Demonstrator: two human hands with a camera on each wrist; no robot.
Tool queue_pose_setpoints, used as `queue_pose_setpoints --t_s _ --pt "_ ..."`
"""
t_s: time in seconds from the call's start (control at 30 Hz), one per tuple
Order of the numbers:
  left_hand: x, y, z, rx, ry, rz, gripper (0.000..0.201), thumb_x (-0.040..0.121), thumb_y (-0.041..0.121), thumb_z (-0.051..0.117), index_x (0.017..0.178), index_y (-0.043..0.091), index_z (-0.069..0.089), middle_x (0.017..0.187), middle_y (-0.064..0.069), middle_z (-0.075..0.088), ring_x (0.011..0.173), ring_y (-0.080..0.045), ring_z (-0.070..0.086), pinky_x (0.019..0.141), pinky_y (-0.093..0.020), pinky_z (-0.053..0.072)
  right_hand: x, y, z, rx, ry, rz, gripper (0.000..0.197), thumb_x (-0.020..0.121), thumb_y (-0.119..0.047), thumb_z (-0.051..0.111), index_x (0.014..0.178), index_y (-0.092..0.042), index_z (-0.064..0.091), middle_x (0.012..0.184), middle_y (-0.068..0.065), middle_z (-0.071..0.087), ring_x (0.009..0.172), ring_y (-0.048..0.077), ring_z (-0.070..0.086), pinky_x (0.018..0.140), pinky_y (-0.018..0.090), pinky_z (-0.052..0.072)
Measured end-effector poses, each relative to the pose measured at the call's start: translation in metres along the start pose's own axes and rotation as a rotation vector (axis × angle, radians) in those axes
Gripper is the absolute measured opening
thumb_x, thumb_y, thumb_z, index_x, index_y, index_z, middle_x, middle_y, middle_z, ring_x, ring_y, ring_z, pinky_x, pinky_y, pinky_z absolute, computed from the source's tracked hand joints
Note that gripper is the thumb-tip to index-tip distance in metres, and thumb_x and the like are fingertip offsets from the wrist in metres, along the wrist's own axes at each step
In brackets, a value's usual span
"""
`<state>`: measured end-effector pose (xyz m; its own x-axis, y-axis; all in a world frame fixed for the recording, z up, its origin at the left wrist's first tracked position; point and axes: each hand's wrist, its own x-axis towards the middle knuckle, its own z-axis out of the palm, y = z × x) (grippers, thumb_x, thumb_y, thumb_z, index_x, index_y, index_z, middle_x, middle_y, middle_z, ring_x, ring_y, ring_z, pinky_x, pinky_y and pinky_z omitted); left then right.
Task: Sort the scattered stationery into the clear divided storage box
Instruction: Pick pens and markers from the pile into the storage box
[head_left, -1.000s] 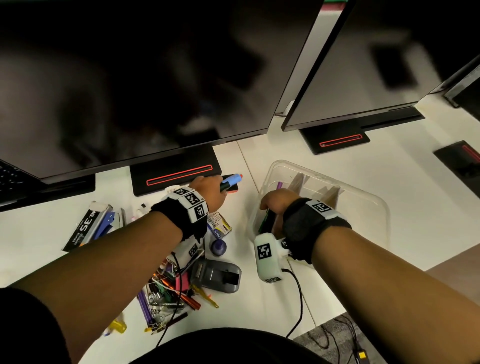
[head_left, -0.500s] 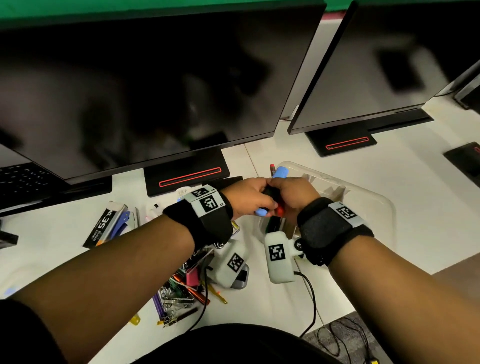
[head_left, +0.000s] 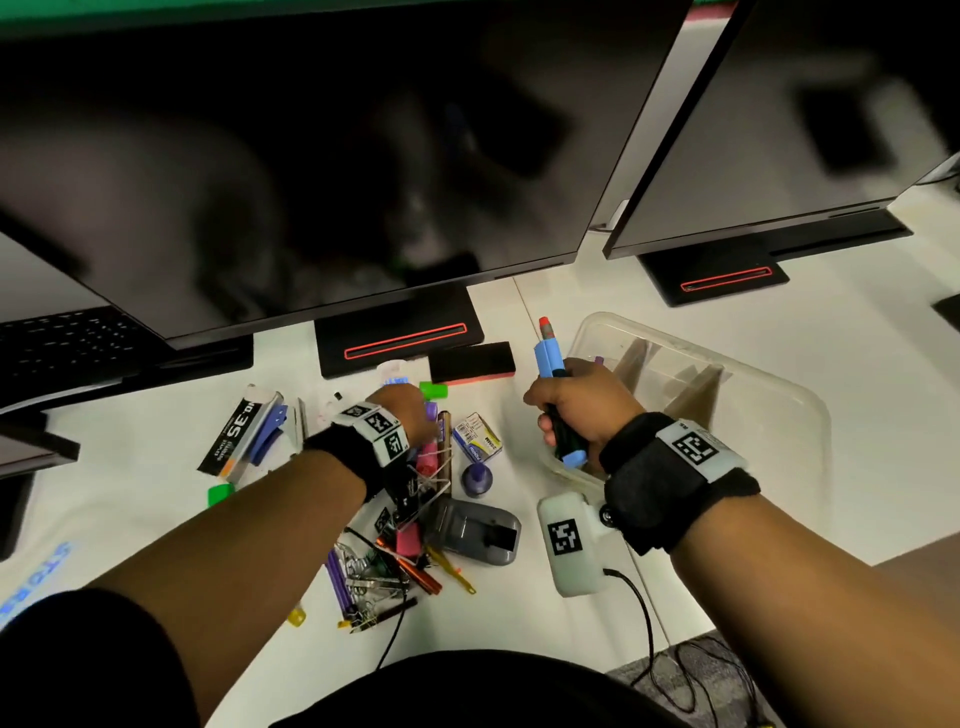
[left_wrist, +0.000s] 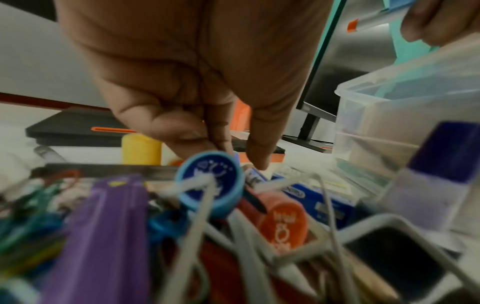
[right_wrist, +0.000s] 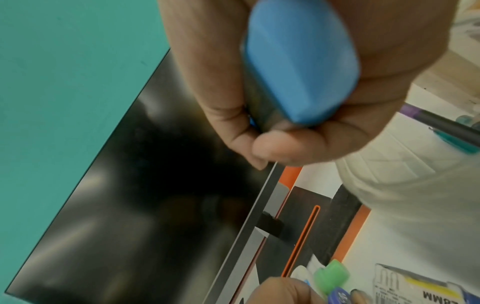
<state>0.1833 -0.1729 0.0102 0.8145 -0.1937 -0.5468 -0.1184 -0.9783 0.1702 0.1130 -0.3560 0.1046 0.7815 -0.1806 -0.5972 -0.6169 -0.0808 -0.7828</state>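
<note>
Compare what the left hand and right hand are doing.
The right hand grips blue-capped markers in a fist beside the clear box; the left hand holds nothing I can see. The right is raised off the desk; the left reaches down into the stationery pile, fingers extended. Both wear black wristbands.

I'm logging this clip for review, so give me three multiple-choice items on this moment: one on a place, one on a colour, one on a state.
1. Where is the black eraser block?
A. inside the clear box
B. on the desk beside the monitor base
C. in the left hand

2. What colour are the end caps of the marker in the right hand?
A. blue
B. yellow
C. white

3. What is the left hand doing?
A. resting flat in the clear box
B. reaching into the stationery pile
C. gripping the grey tape dispenser

Answers:
1 B, it lies by the monitor base.
2 A, both ends show blue.
3 B, its fingers dip among the pens.
</note>
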Motion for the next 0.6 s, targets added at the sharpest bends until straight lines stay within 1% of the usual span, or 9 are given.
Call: queue_pose_setpoints --t_s 0.07,0.13,0.2,0.27,0.33,0.4,0.47,0.57,0.6 --pt "-0.001 0.002 0.009 0.009 0.059 0.030 0.034 0.083 0.039 0.058 0.098 0.008 0.063 0.102 -0.010 0.066 0.095 -0.027 0.061 0.077 -0.030 0.047 0.001 0.003 -0.003 0.083 0.034 0.005 0.016 0.085 -0.001 0.055 0.077 -0.009 0.044 0.058 0.007 0.044 0.043 0.018 0.044 0.040 0.023 0.042" --pt "-0.002 0.007 0.016 0.028 0.108 0.053 0.033 0.082 0.042 0.059 0.093 0.010 0.063 0.100 -0.008 0.066 0.093 -0.026 0.061 0.077 -0.030 0.048 0.001 0.004 -0.009 0.178 0.074 -0.007 0.016 0.086 0.001 0.052 0.076 -0.009 0.044 0.059 0.007 0.044 0.043 0.018 0.044 0.040 0.022 0.042" --pt "-0.003 0.014 0.020 0.077 0.103 0.069 0.033 0.078 0.043 0.064 0.095 0.014 0.063 0.101 -0.006 0.063 0.095 -0.025 0.060 0.077 -0.031 0.048 0.001 0.005 -0.015 0.216 0.084 -0.021 0.017 0.086 0.003 0.051 0.075 -0.008 0.045 0.058 0.007 0.045 0.042 0.017 0.044 0.041 0.023 0.043" --pt "-0.003 0.023 0.023 0.149 0.074 0.088 0.032 0.077 0.039 0.064 0.100 0.016 0.064 0.104 -0.005 0.060 0.098 -0.024 0.058 0.077 -0.031 0.047 0.000 0.007 -0.015 0.207 0.061 -0.021 0.017 0.085 0.004 0.052 0.074 -0.008 0.046 0.058 0.007 0.046 0.042 0.017 0.044 0.042 0.023 0.044" --pt "-0.004 0.031 0.028 0.191 0.082 0.099 0.033 0.079 0.033 0.062 0.106 0.013 0.062 0.109 -0.008 0.060 0.101 -0.027 0.059 0.078 -0.032 0.048 -0.002 0.010 -0.009 0.180 0.023 -0.012 0.015 0.085 0.004 0.054 0.077 -0.007 0.048 0.058 0.008 0.047 0.043 0.019 0.045 0.043 0.024 0.043" --pt "-0.006 0.040 0.035 0.259 0.089 0.114 0.035 0.083 0.028 0.059 0.111 0.007 0.059 0.112 -0.012 0.061 0.102 -0.029 0.061 0.083 -0.036 0.052 -0.002 0.011 -0.002 0.134 0.003 -0.015 0.011 0.084 0.002 0.056 0.085 -0.006 0.049 0.058 0.008 0.048 0.042 0.019 0.046 0.043 0.025 0.044" --pt "-0.008 0.047 0.041 0.301 0.085 0.132 0.032 0.086 0.025 0.055 0.112 0.006 0.057 0.114 -0.011 0.062 0.102 -0.027 0.061 0.083 -0.037 0.053 -0.001 0.013 0.002 0.105 0.002 -0.031 0.014 0.084 0.002 0.057 0.091 -0.006 0.048 0.057 0.007 0.049 0.041 0.018 0.047 0.043 0.024 0.046" --pt "-0.008 0.049 0.034 0.183 0.066 0.103 0.032 0.089 0.026 0.053 0.114 0.006 0.057 0.117 -0.011 0.061 0.107 -0.028 0.060 0.086 -0.035 0.050 0.000 0.016 0.002 0.105 -0.005 -0.045 0.016 0.084 0.002 0.058 0.093 -0.006 0.047 0.055 0.006 0.049 0.042 0.018 0.047 0.043 0.024 0.047" --pt "-0.008 0.046 0.029 0.108 0.066 0.082 0.032 0.090 0.028 0.053 0.112 0.005 0.058 0.115 -0.013 0.061 0.106 -0.029 0.060 0.085 -0.034 0.049 0.001 0.017 0.002 0.104 -0.007 -0.044 0.016 0.084 0.002 0.058 0.093 -0.006 0.048 0.054 0.006 0.050 0.042 0.018 0.047 0.044 0.024 0.048"
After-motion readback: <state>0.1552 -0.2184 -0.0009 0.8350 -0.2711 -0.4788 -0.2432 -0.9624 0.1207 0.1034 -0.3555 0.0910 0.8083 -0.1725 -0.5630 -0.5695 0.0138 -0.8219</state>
